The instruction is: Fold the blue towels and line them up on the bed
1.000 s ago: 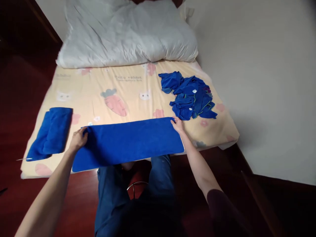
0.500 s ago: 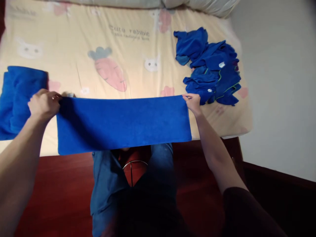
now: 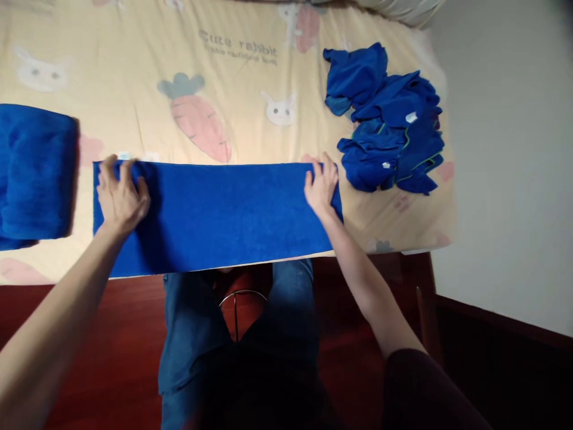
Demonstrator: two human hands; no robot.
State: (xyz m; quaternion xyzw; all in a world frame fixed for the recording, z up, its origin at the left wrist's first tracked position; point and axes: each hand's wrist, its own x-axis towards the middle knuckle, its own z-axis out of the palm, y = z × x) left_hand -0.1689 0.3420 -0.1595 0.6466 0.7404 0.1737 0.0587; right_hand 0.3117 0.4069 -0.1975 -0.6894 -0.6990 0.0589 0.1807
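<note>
A pale yellow printed bed (image 3: 250, 119) stands beside a plain wall (image 3: 505, 149). 1 long blue towel (image 3: 237, 209) lies flat along the bed's near edge. The left hand (image 3: 120, 200) rests on its left end, fingers spread; the right hand (image 3: 321, 184) rests near its far right corner, fingers also open. Folded blue cloth (image 3: 42, 173) lies to the left; 1 crumpled blue pile (image 3: 389, 125) lies to the right.

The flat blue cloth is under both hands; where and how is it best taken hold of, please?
Probably by its two far corners, pinched from above: the cloth lies flat and long across the bed, its far edge reachable near both ends, where the left hand and right hand are.
</note>
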